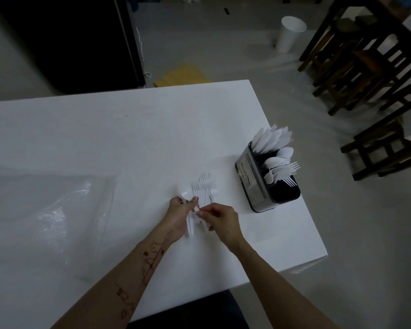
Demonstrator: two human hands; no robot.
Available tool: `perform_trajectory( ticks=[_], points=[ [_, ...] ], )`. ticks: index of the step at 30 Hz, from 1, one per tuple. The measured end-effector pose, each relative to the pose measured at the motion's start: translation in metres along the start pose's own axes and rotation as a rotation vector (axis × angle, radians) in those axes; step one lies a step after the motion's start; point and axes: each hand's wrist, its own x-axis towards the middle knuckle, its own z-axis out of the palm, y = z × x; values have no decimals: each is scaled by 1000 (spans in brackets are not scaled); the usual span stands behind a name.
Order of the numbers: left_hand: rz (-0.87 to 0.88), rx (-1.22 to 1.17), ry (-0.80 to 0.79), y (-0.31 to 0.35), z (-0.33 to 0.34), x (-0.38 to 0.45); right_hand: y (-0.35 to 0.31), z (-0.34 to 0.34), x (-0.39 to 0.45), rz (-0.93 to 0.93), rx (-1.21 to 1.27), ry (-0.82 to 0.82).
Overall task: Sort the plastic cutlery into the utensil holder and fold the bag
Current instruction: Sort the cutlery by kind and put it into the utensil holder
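A small bunch of white plastic cutlery (203,187), mostly forks, is gripped in my left hand (179,216) above the white table (128,134), tines pointing away from me. My right hand (220,220) pinches the handles of the same bunch just to the right. The dark utensil holder (254,184) stands near the table's right edge, with knives at the back, spoons in the middle and forks at the front. The clear plastic bag (48,210) lies flat and crumpled on the table at the left.
The table's right edge and near corner are close to the holder. On the floor beyond stand a white cup-shaped bin (290,34), dark wooden chairs (365,58) at the right and a black cabinet (69,39) at the back left. A yellow envelope (183,76) lies behind the table.
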Motion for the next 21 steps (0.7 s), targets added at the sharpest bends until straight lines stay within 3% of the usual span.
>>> perform_trajectory(
  ticks=[1,5,8,13,15,18,19,21],
  points=[
    [10,-5,7,0,0,0,-1,3,0,8,-22,14],
    [17,-84,142,-1,-3,-1,9,6,11,147,-212,369],
    [-19,-107,165,-4,-11,1,16,5,17,204,-344,312],
    [5,-43,143,-7,-16,2,15,2,11,182,-85,461],
    [19,-42,104,-7,-14,0,11,0,5,53,-11,376],
    [12,-88,-28,-6,-11,-2,2,4,0,-8,-43,18],
    [21,-73,-35,-6,-10,-2,1,7,1,6,-55,-27],
    [57,-46,35,-8,-10,-1,1,13,4,37,-106,101]
  ],
)
